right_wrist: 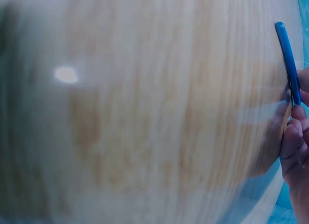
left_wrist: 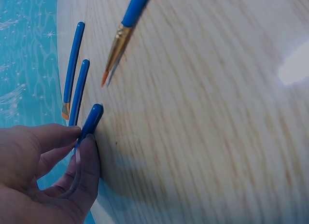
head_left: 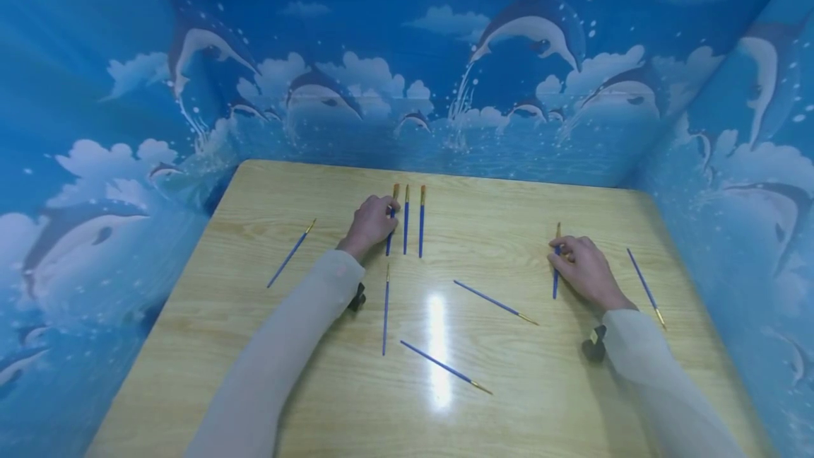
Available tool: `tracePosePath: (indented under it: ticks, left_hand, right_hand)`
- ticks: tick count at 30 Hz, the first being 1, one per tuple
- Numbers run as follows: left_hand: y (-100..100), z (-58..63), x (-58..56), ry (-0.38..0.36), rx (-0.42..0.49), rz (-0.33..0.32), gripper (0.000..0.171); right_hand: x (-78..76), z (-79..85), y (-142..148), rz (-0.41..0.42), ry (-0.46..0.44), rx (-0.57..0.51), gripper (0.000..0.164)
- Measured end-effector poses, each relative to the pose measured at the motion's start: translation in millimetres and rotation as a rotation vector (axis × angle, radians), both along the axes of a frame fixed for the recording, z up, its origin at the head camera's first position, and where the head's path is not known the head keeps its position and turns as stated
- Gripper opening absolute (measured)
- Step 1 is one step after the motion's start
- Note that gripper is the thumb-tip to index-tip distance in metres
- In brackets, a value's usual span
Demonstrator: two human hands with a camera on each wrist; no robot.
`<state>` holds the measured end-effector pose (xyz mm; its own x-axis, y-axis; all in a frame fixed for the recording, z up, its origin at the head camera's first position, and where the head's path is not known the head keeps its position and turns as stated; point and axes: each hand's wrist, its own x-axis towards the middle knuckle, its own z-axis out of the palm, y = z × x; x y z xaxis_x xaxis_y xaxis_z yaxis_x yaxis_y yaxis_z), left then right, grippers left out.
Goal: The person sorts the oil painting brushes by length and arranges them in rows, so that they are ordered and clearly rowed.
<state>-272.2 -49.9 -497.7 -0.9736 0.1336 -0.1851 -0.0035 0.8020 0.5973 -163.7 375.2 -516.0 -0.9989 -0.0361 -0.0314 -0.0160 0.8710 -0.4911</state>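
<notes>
The right grip (right_wrist: 296,154) pinches a blue handle (right_wrist: 287,57) at a glossy wood-grained table (right_wrist: 145,118).

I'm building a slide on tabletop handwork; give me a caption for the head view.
The left hand holds one blue paintbrush beside two others; the right hand holds another.

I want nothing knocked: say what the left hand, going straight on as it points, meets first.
Probably the middle brush in the row of three, though depth is unclear.
</notes>
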Motion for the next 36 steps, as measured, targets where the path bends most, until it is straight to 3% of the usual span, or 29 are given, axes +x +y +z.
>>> tracePosePath:
  ticks: [19,26,36]
  left_hand:
    - [-2.8,0.8,3.7,0.023,0.03,0.02,0.035]
    - [-19.7,4.5,4.1,0.025,0.089,0.009,0.034]
    - [-56.4,12.9,4.3,0.037,0.047,-0.034,0.033]
  right_hand:
    - [-1.3,-1.9,1.3,0.003,0.0,0.001,0.04]
    - [-0.7,-3.8,3.6,0.013,0.012,-0.004,0.04]
    - [0.0,-2.3,1.0,0.006,0.019,-0.001,0.039]
